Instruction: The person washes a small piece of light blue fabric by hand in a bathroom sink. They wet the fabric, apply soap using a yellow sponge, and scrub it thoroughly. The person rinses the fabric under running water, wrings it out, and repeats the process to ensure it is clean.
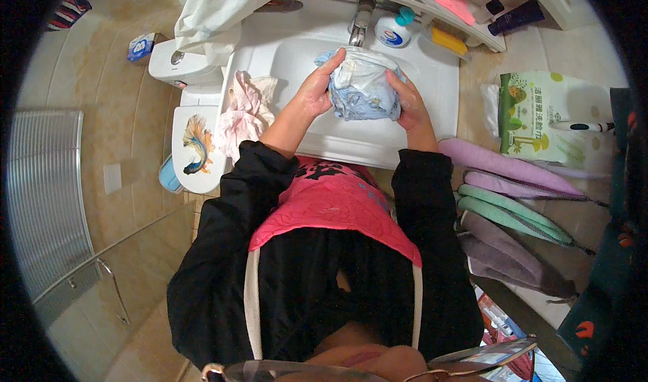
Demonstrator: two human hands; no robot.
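Bunched between both hands is a blue and white patterned cloth (363,91), possibly a small garment. My left hand (319,88) grips its left side, thumb on top. On its right side, my right hand (408,98) presses with the thumb over the folds. The cloth is held above the white sink basin (298,58), its upper edge just below the mouth of the metal faucet (358,30). Whether water is running cannot be made out. A pale pink cloth (240,119) lies crumpled on the sink's left rim.
A white pump bottle (392,31) with a teal top stands right of the faucet, near a yellow sponge or soap (448,41). Several towels (511,174) hang at right below a green printed pack (552,113). At left is a toilet (195,149) with a fish-decorated lid.
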